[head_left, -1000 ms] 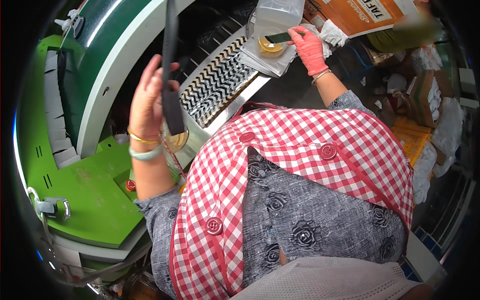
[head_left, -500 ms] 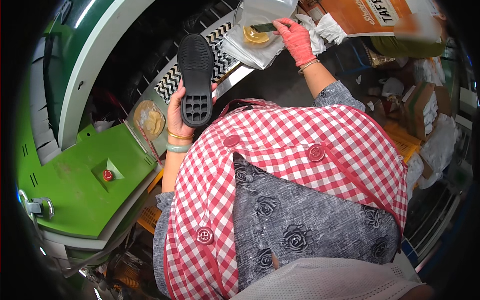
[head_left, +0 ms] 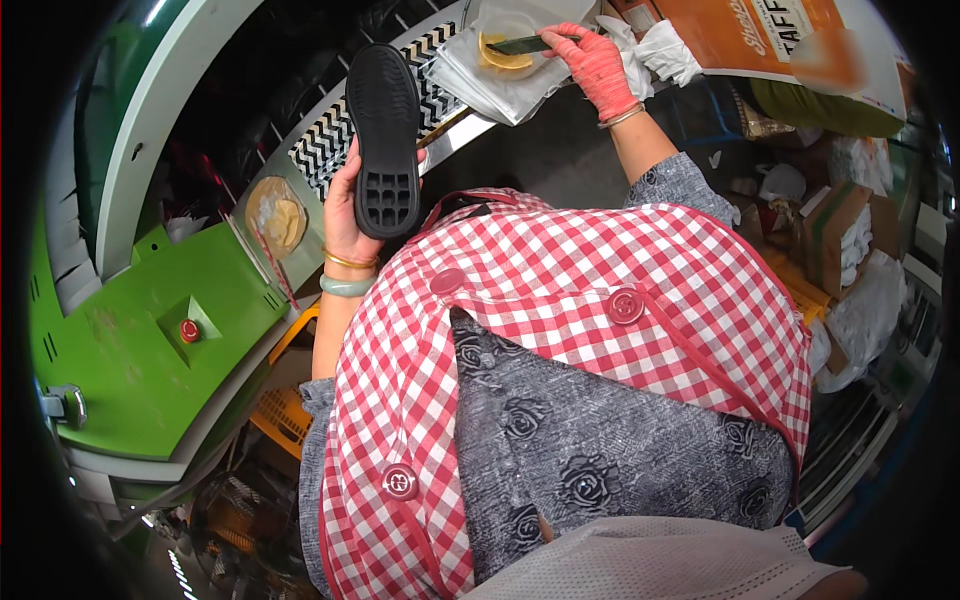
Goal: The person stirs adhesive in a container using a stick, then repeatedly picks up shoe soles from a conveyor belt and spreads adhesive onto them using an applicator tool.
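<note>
My left hand (head_left: pixel 345 205) is closed around the heel end of a black shoe sole (head_left: pixel 385 115). The sole stands tilted, toe end pointing away from me, and the open square hollows in its heel face up. At the upper middle my right hand (head_left: pixel 597 75), in a coral-red glove, pinches a flat dark-handled tool (head_left: pixel 522 45). The tool's far end lies over a yellowish mass (head_left: pixel 507 62) in a plastic-lined spot; whether its tip touches is hard to tell. White plastic sheets (head_left: pixel 490 85) lie just below it.
A black-and-white zigzag strip (head_left: pixel 318 150) runs along the bench behind the sole. To the left stands a green machine panel (head_left: pixel 130 350) with a red button (head_left: pixel 190 330). A round yellowish-crusted dish (head_left: pixel 278 220) sits beside it. Cartons (head_left: pixel 838 235) and plastic bags are at the right.
The whole view has shifted slightly, so the bench sits a little further left and up. My left hand keeps the sole; my right hand keeps the tool at the yellowish mass.
</note>
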Tool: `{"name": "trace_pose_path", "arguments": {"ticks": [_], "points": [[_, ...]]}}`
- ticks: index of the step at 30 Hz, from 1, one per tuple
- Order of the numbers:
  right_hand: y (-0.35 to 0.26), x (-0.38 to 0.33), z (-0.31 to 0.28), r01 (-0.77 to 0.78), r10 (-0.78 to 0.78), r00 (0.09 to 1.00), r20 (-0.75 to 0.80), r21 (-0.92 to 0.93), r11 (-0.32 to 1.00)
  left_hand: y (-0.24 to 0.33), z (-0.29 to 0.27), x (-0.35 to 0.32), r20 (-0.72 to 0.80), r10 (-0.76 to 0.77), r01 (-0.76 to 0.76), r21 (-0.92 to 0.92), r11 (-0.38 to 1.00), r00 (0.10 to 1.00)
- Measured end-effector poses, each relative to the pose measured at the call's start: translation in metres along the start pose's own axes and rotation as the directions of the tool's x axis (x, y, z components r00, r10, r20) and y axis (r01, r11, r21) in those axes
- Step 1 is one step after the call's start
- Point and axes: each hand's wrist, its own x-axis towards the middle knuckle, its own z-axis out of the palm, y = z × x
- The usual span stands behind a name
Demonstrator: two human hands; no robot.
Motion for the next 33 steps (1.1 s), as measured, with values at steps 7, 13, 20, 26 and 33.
{"name": "trace_pose_path", "arguments": {"ticks": [7,13,20,26,33], "points": [[0.011,-0.018,0.016,-0.315,0.403,0.914,0.042,0.699,0.642,0.0,-0.01,0.003,0.066,0.06,-0.059,-0.027,0.998,0.996],[-0.125,-0.041,0.047,-0.088,0.085,0.996,0.036,0.653,0.752,0.009,0.009,0.008,0.214,0.079,-0.06,-0.094,0.994,0.974],[-0.153,-0.044,0.05,0.115,-0.124,0.992,-0.017,0.53,0.84,0.007,0.046,0.007,0.395,0.079,-0.05,-0.082,0.995,0.915],[-0.156,-0.041,0.052,0.076,-0.075,0.997,-0.026,0.6,0.796,0.011,0.053,0.006,0.467,0.062,-0.044,-0.05,0.998,0.882],[-0.16,-0.046,0.049,0.16,-0.202,0.978,0.058,0.42,0.893,0.018,0.053,0.013,0.498,0.023,-0.012,-0.026,1.0,0.867]]}}
